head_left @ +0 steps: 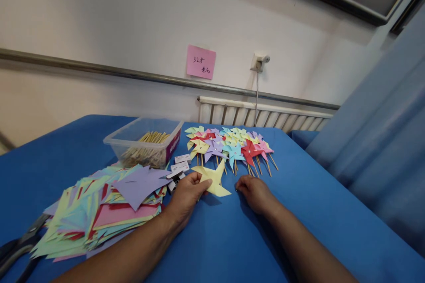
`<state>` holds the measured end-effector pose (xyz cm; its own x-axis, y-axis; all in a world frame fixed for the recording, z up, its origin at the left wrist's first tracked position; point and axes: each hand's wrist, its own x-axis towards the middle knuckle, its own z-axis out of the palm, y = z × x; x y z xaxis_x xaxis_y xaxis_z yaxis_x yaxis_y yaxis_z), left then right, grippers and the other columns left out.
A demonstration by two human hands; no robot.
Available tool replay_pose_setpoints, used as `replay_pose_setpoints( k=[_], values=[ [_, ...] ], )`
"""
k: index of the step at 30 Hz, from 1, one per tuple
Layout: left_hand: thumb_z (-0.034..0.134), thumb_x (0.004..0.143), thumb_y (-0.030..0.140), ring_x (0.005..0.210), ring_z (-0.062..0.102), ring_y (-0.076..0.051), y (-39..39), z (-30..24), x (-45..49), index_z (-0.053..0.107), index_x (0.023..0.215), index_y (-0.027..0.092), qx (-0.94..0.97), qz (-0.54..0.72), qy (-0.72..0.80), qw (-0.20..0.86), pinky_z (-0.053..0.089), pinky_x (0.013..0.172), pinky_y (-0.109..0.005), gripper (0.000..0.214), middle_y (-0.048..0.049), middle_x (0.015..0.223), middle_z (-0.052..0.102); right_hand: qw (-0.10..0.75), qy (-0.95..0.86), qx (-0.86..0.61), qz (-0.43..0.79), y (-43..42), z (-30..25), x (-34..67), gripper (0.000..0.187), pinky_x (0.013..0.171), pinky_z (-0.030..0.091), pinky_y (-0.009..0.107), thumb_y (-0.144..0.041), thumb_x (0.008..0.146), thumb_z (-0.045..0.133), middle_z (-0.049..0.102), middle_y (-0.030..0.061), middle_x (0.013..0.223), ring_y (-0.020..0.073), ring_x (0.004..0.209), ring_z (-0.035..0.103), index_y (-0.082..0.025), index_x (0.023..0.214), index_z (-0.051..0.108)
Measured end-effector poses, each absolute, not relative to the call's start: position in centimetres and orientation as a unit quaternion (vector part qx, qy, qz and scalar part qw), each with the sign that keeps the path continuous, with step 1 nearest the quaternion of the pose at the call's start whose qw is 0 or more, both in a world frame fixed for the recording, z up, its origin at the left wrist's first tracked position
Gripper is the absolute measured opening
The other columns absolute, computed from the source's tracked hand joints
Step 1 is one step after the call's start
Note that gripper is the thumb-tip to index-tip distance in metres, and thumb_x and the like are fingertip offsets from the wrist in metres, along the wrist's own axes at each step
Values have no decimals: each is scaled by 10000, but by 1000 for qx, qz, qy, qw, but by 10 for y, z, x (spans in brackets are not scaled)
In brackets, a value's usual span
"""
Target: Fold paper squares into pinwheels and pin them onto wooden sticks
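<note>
My left hand (186, 195) pinches the left edge of a yellow folded paper pinwheel (213, 179) that lies on the blue table (232, 239). My right hand (255, 193) rests on the cloth just right of it, fingers curled down with the fingertips pressed together near the pinwheel's lower right point; what they hold, if anything, is too small to see. Just beyond the hands lies a row of several finished pinwheels (232, 146) in yellow, purple, blue, red and pink, each on a wooden stick.
A pile of cut coloured paper squares (102, 208) lies at left, a purple sheet on top. A clear plastic box of wooden sticks (146, 143) stands behind it. Small white boxes (181, 163) sit beside the box. Scissors (20, 245) lie at far left. A radiator and wall stand behind.
</note>
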<state>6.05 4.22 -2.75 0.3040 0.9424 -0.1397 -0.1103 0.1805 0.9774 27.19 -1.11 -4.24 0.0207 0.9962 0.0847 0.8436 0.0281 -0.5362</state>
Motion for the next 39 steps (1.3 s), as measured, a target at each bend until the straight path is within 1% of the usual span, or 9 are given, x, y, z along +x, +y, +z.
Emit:
replay_pose_setpoints(
  k=[9,15,19,21,23,26,30,35,39],
  values=[
    [728,606,338,494,508,-115,41,-26,62,556,638,172,484,414,424,643,380,514,-239,241,28,551,579,225,-676,-687,139,-8,-43,276,169,747,404,228,-129,812,529,645,43,880,158,831,593,-198,868,672],
    [738,593,341,525,534,-129,43,-28,61,582,651,170,487,407,432,641,389,531,-241,239,21,566,595,221,-671,-697,125,-7,-42,276,200,753,400,236,-104,809,515,662,56,903,168,861,595,-194,893,673],
    [734,608,337,533,533,-125,44,-29,60,582,652,169,490,411,424,641,392,541,-241,231,20,576,603,219,-660,-709,117,-8,-42,274,172,678,387,238,-162,855,477,677,63,848,168,787,597,-175,865,648],
    [726,622,340,533,531,-124,43,-30,60,579,655,168,491,414,421,641,393,545,-242,229,19,580,603,215,-660,-710,120,-8,-42,272,132,633,375,227,-195,844,510,677,50,816,160,741,591,-179,849,641],
    [724,625,344,534,532,-126,43,-31,60,580,660,166,494,413,422,639,393,543,-241,231,18,582,604,208,-665,-707,124,-9,-41,270,100,616,366,217,-183,817,543,675,35,796,151,723,588,-187,826,642],
    [731,620,351,543,542,-132,43,-31,60,585,666,167,499,413,421,635,394,544,-238,239,14,596,613,194,-672,-704,121,-10,-39,269,106,632,363,217,-150,797,547,668,26,784,149,730,587,-192,782,643],
    [736,612,355,550,552,-137,43,-31,60,591,669,167,499,409,423,636,399,548,-243,244,10,597,613,174,-680,-705,105,-10,-36,269,115,668,363,239,-155,802,542,656,43,804,168,771,584,-192,760,643],
    [738,611,335,540,539,-126,43,-30,61,596,664,167,495,411,425,636,392,545,-239,226,17,587,612,154,-693,-698,93,-13,-34,267,141,699,366,259,-169,831,513,645,69,870,185,803,588,-195,820,650],
    [723,643,327,555,542,-121,42,-31,61,590,680,171,497,413,419,638,392,558,-237,209,21,601,614,151,-695,-697,88,-15,-34,264,115,696,368,263,-196,823,531,643,73,889,195,820,591,-195,844,644]
  ],
)
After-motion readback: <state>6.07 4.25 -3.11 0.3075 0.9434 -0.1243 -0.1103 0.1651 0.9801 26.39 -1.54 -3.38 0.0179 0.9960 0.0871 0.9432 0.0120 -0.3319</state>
